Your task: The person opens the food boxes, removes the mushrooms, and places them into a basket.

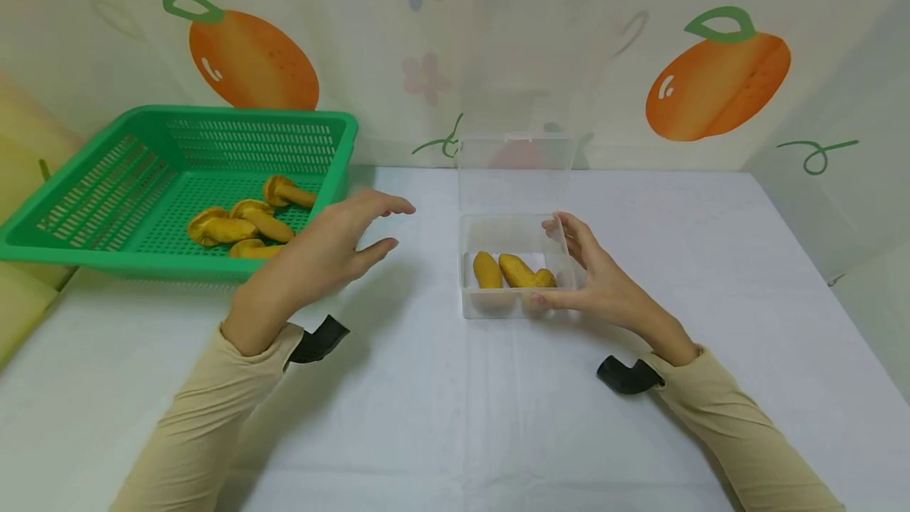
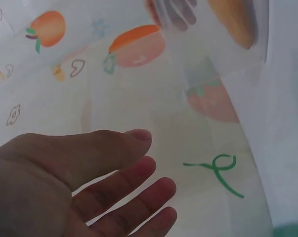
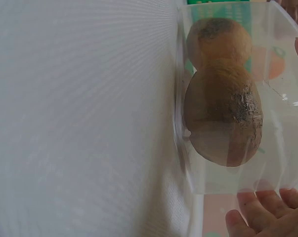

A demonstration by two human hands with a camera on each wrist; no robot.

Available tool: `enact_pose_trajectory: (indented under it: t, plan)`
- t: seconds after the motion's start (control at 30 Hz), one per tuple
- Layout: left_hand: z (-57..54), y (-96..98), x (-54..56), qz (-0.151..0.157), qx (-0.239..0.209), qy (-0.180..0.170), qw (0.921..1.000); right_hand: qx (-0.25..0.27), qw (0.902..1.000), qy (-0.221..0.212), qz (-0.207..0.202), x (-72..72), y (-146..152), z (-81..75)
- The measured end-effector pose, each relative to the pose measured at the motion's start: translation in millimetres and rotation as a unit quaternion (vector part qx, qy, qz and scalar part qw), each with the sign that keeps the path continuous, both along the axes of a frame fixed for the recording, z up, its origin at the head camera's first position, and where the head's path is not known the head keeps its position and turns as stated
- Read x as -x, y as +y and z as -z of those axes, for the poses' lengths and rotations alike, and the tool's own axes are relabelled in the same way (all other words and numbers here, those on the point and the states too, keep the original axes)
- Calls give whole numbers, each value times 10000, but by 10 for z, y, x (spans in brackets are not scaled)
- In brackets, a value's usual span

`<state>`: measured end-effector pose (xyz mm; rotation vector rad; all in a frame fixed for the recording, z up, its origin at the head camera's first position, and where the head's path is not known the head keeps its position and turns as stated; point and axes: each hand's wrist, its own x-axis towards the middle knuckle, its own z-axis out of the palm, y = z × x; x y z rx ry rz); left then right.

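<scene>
A clear plastic box (image 1: 478,305) stands on the table with its lid (image 1: 515,180) raised at the back. In it lie two yellow-brown mushrooms (image 1: 487,269), and the right wrist view shows one mushroom (image 3: 225,106) close up through the wall. My right hand (image 1: 593,279) grips the box's right side, thumb at the front and fingers at the far corner. My left hand (image 1: 327,251) hovers between box and basket, fingers apart and holding nothing. Several more mushrooms (image 1: 226,229) lie in the green basket (image 1: 152,261), partly hidden behind the left hand and wrist.
The basket takes up the back left of the white-covered table (image 1: 426,409). Behind it all hangs a printed curtain (image 1: 370,46) with orange fruit and flowers. A black strap piece (image 1: 629,375) sticks out from the right cuff, another black strap piece (image 1: 321,340) from the left.
</scene>
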<state>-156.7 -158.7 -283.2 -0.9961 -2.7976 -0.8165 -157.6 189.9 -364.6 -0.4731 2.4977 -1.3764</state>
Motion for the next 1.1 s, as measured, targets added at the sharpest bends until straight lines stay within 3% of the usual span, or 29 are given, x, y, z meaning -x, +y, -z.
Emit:
enact_pose_trajectory:
  t: [0.3,0.77,1.1]
  plan:
    - [74,256,-24,289,359,-9,9989,8,10000,30,9,1,6,-3]
    - [37,545,-16,661,397,-1,9970,52,10000,-57,26,-1,-4,1]
    - [31,793,26,840,545,-319,9945,54,10000,-67,-2,6,1,5]
